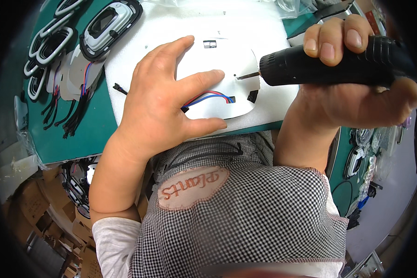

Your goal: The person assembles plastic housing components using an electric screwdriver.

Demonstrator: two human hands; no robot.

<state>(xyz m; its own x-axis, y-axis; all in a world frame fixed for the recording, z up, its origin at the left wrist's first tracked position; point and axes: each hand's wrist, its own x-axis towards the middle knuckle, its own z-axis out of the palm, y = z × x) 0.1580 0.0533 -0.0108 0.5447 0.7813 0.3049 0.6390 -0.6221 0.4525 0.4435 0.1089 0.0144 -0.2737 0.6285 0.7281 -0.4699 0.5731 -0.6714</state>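
Observation:
A thin white panel [201,60] with a rounded edge and small rectangular cutouts lies on a white foam sheet [278,32]. My left hand [155,95] rests spread over the panel's left side, fingers apart. Red and blue wires [211,94] run from under that hand to a cutout near the panel's lower edge. My right hand [356,104] is wrapped around a black electric screwdriver [287,67], held nearly level from the right. The bit [249,76] ends beside a small dark spot on the panel; whether it touches cannot be made out.
Loose screws [219,32] lie on the foam beyond the panel. On the green table [90,134], at left, are a grey-and-black oval housing [109,28], several looped frames [51,44] and wired plates [81,76]. Cardboard boxes [37,199] stand below left; more parts [355,162] lie at right.

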